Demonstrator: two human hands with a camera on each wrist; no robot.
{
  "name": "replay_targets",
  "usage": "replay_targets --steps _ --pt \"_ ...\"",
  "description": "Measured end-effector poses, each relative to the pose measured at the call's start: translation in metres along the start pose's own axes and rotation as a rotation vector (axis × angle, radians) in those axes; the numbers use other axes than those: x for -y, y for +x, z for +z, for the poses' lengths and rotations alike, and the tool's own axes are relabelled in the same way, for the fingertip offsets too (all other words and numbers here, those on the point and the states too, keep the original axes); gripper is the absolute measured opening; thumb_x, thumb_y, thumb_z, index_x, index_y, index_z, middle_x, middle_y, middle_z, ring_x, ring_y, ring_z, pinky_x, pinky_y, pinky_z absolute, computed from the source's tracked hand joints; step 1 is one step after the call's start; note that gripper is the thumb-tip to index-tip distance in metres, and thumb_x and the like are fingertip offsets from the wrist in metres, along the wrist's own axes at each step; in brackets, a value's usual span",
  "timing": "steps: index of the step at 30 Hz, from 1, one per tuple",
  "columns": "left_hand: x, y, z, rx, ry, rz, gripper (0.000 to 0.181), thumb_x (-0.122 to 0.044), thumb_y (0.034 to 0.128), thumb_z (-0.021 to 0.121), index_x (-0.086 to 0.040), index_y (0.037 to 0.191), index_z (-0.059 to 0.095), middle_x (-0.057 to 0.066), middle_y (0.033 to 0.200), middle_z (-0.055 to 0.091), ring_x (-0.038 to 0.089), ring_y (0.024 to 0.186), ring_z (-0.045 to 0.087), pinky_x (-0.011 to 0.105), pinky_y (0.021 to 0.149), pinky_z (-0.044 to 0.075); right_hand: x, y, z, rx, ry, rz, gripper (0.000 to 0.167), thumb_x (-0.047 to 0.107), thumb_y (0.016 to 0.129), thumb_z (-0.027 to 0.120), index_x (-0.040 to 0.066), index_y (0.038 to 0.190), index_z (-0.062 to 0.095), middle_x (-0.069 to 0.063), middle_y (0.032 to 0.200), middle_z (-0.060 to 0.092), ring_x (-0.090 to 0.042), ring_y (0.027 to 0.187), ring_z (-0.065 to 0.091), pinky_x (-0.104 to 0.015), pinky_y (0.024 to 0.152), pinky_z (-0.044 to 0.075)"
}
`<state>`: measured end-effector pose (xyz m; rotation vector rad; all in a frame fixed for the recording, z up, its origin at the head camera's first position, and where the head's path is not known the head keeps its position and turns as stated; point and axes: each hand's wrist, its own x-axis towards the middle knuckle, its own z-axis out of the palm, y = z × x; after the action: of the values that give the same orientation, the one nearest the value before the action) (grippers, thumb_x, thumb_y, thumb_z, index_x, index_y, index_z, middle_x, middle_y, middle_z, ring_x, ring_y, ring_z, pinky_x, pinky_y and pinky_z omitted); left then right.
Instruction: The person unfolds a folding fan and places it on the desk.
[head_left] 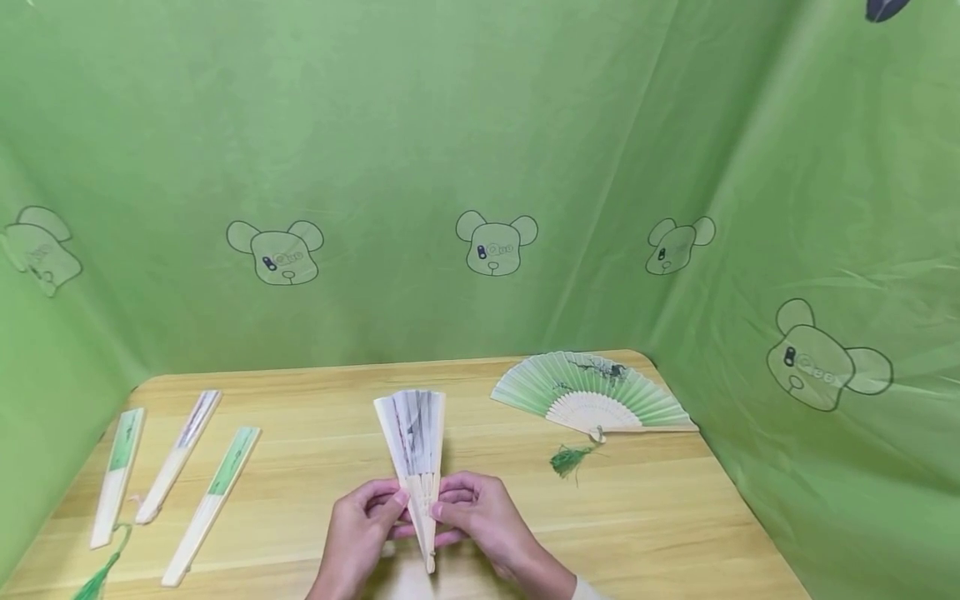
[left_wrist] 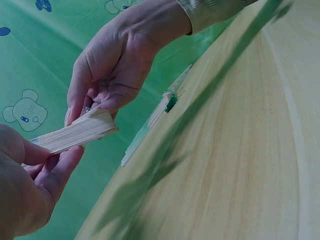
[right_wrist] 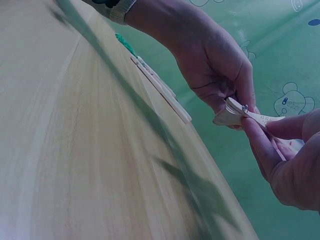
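Note:
Both hands hold a partly spread folding fan (head_left: 416, 442) over the front middle of the table. Its pale leaf carries grey and reddish printing, and its wooden ribs narrow to the pivot near the table's front. My left hand (head_left: 362, 527) pinches the ribs from the left, thumb on top. From the other side my right hand (head_left: 491, 517) pinches them, thumb on the near face and fingers behind. In the left wrist view the stacked ribs (left_wrist: 80, 131) show between both hands. The metal pivot (right_wrist: 245, 108) appears in the right wrist view.
A fully spread green fan (head_left: 592, 387) with a green tassel (head_left: 570, 460) lies at the back right. On the left lie three folded fans: a green one (head_left: 120, 475), a pale one (head_left: 180, 454) and another green one (head_left: 212, 504). Green cloth walls (head_left: 390, 150) surround the wooden table (head_left: 637, 517).

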<state>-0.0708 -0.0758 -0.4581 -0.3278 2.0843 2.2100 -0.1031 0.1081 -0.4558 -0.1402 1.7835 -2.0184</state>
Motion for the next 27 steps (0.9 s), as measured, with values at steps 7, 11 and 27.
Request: replay_targets --steps 7,11,27 --pt "0.0012 0.0019 -0.0008 0.004 -0.03 -0.016 0.033 -0.003 0.0959 0.068 0.015 0.123 0.063 0.014 0.095 0.074 0.02 0.085 0.073 0.033 0.078 0.071 0.0016 0.0001 -0.0016 -0.009 0.005 0.016 0.042 -0.004 0.088 0.073 -0.014 0.126 0.058 -0.008 0.098 0.073 -0.014 0.081 0.074 -0.034 0.073 0.071" --pt "0.0014 0.0032 -0.002 -0.001 -0.044 -0.027 0.034 -0.003 0.0949 0.069 0.014 0.123 0.063 0.014 0.095 0.073 0.02 0.085 0.073 0.033 0.078 0.071 0.0017 0.0003 -0.0016 -0.02 0.008 0.009 0.046 -0.005 0.087 0.073 -0.012 0.129 0.057 -0.007 0.098 0.073 -0.013 0.082 0.074 -0.032 0.077 0.071" --pt "0.0007 0.007 -0.0052 -0.028 -0.103 -0.032 0.031 -0.001 0.0933 0.068 0.012 0.121 0.063 0.011 0.093 0.073 0.02 0.081 0.074 0.033 0.078 0.071 0.0041 0.0042 -0.0014 -0.029 0.06 0.014 0.04 -0.006 0.087 0.069 -0.014 0.123 0.054 -0.003 0.09 0.072 -0.014 0.081 0.072 -0.031 0.075 0.071"
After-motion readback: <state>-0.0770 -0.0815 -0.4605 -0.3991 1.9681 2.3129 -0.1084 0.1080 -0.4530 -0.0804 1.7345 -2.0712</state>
